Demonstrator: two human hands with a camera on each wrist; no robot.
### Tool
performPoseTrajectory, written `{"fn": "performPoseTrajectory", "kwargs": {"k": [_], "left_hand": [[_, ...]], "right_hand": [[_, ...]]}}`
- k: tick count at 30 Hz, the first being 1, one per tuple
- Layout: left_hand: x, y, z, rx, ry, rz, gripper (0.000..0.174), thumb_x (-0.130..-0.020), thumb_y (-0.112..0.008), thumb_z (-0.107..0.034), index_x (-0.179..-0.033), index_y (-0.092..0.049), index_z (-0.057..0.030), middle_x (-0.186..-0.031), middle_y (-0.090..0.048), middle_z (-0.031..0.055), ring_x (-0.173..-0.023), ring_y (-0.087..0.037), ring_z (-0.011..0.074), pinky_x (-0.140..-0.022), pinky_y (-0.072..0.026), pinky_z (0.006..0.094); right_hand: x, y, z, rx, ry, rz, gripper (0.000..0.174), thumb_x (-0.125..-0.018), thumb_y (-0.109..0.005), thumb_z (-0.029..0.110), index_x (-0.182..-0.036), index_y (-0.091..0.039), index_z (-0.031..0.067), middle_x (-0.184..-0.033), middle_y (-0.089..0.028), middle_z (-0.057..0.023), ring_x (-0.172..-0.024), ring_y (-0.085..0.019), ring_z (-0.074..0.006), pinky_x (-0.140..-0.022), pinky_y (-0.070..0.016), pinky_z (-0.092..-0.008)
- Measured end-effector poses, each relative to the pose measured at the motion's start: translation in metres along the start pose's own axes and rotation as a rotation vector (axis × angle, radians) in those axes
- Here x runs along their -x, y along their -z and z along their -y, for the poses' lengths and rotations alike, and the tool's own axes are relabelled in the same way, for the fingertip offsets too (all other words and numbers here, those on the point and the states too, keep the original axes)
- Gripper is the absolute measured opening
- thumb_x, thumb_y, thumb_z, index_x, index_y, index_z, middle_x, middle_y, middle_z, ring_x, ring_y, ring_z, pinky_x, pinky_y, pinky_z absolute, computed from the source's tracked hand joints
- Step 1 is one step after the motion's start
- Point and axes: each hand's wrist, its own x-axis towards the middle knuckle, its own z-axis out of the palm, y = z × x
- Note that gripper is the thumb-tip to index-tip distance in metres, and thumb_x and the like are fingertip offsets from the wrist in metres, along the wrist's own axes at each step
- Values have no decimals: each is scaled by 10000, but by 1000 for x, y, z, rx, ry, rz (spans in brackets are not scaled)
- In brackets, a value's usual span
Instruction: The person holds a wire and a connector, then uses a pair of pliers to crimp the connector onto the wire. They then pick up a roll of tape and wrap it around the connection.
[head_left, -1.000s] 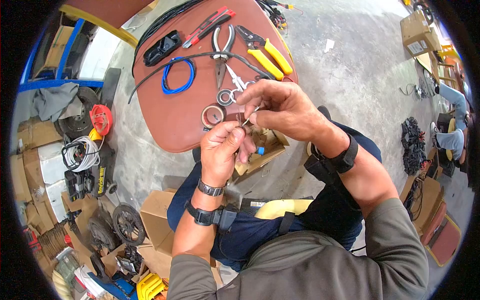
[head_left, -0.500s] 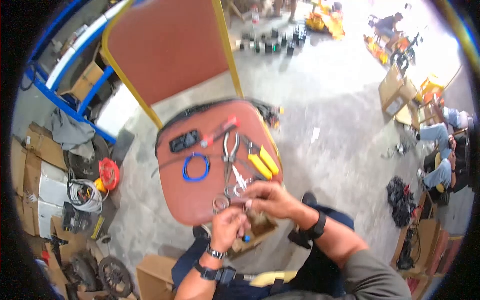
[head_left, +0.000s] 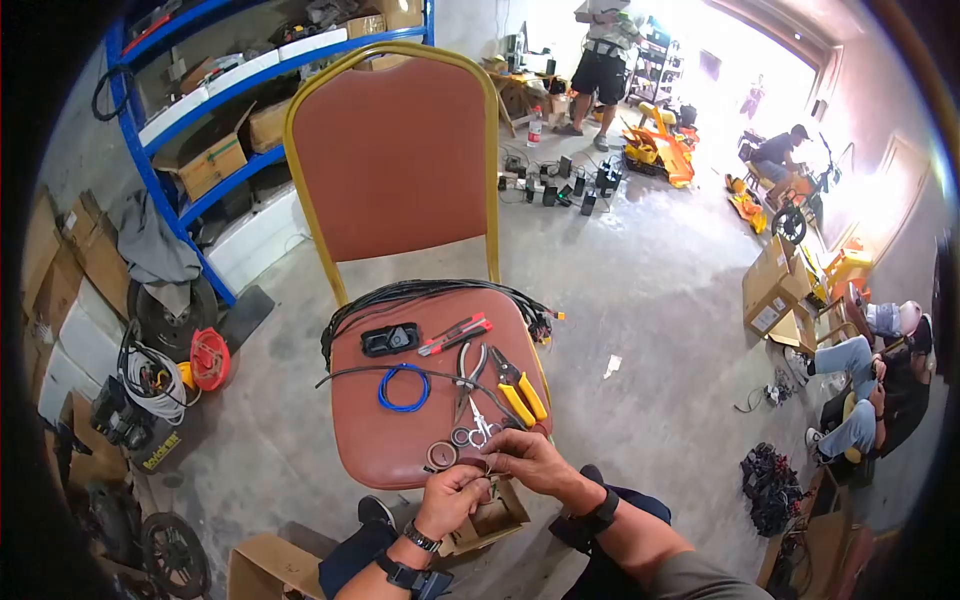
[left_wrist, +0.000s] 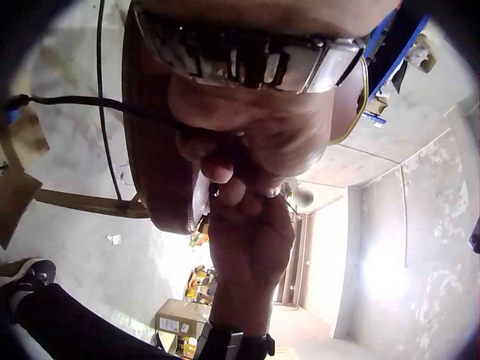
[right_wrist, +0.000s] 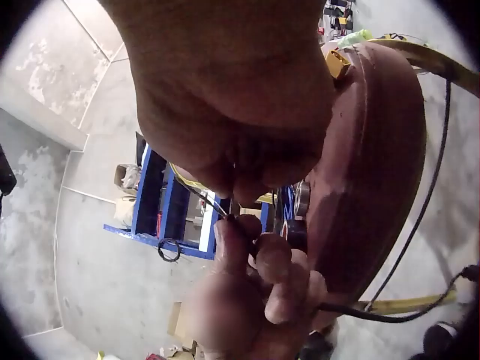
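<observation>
In the head view my left hand [head_left: 452,502] and right hand [head_left: 535,467] meet just in front of the chair seat. My left hand grips a black cable [right_wrist: 375,312], which trails away from the fist in both wrist views. Thin wire [right_wrist: 201,196] sticks out past the left thumb and fingertips. The fingertips of my right hand [left_wrist: 251,244] pinch at these wires, partly hidden behind the fingers. Close to the hands on the seat lie a tape roll [head_left: 441,456], scissors [head_left: 482,432] and pliers [head_left: 466,378].
The red-brown chair [head_left: 375,455] also bears yellow-handled wire strippers [head_left: 520,392], a blue wire coil [head_left: 403,387], a red utility knife [head_left: 455,334], a black plastic case [head_left: 390,340] and a black cable bundle [head_left: 430,290]. Below the hands stands an open cardboard box [head_left: 500,517].
The head view has tilted up, so the chair back and far room now show and the hands sit lower. Both hands stay together at the wires.
</observation>
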Motion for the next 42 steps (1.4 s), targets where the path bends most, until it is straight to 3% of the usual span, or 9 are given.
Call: {"fn": "performPoseTrajectory", "kwargs": {"k": [5, 11, 22, 25, 29, 33, 35, 39, 42], "left_hand": [[3, 0, -1, 20, 9, -25, 109, -922, -635, -76, -996, -634, 3, -733, -655, 24, -540, -505, 43, -485, -398, 206], [4, 1, -9, 123, 144, -31, 151, -935, -620, -98, -1050, -621, -1, -741, -671, 63, -531, -547, 70, -474, -411, 205], [-3, 1, 3, 266, 95, -30, 237, -979, -558, -227, -993, -609, 4, -699, -660, 127, -508, -597, 167, -468, -478, 261], [-3, 0, 0, 229, 88, -11, 242, -975, -567, -236, -979, -608, 3, -707, -652, 116, -531, -598, 163, -475, -477, 262], [2, 5, 7, 127, 63, -74, 240, -978, -554, -217, -1017, -610, 13, -726, -637, 96, -560, -590, 147, -488, -471, 258], [1, -3, -8, 81, 85, -105, 168, -966, -562, -129, -1043, -609, 14, -689, -628, 62, -549, -558, 97, -492, -441, 228], [1, -4, -11, 38, 89, -104, 152, -961, -578, -125, -1028, -621, 6, -698, -633, 48, -548, -547, 81, -491, -425, 213], [1, 2, -5, -54, 58, -80, 145, -962, -573, -140, -1021, -623, -17, -729, -649, 58, -578, -573, 98, -526, -434, 218], [-1, 3, -2, -37, 37, -62, 143, -963, -573, -143, -1017, -621, -20, -728, -651, 57, -573, -570, 90, -530, -433, 213]], "right_hand": [[-3, -3, -13, 63, 110, -41, 197, -927, -634, 65, -1120, -614, 27, -988, -620, 6, -924, -571, -74, -792, -485, -242], [2, -7, -1, 131, 211, -27, 211, -932, -610, 54, -1130, -596, -17, -989, -626, -39, -956, -588, -98, -838, -485, -271], [0, -4, -8, 238, 416, -4, 255, -874, -617, 6, -1125, -575, -18, -923, -663, -83, -909, -628, -118, -824, -499, -293], [6, -3, 3, 303, 351, -4, 239, -894, -607, 22, -1128, -572, -15, -955, -660, -74, -913, -626, -119, -823, -501, -292], [0, -1, -11, 73, 273, -10, 203, -940, -597, 54, -1138, -599, 10, -1077, -606, -42, -959, -590, -106, -803, -513, -279], [-1, -1, -4, -35, 94, -41, 199, -958, -588, 102, -1140, -605, 24, -924, -607, -3, -812, -585, -63, -682, -498, -224], [0, -2, 3, -44, 31, -74, 164, -953, -572, 90, -1096, -607, 16, -850, -611, -6, -813, -594, -69, -688, -496, -235], [-1, 0, -4, 27, 83, -81, 157, -940, -558, 57, -1085, -603, 17, -814, -575, 14, -708, -526, -47, -613, -437, -213], [-4, 2, -9, 20, 50, -79, 169, -931, -542, 32, -1087, -600, 6, -829, -593, 4, -745, -553, -55, -635, -458, -227]]}}
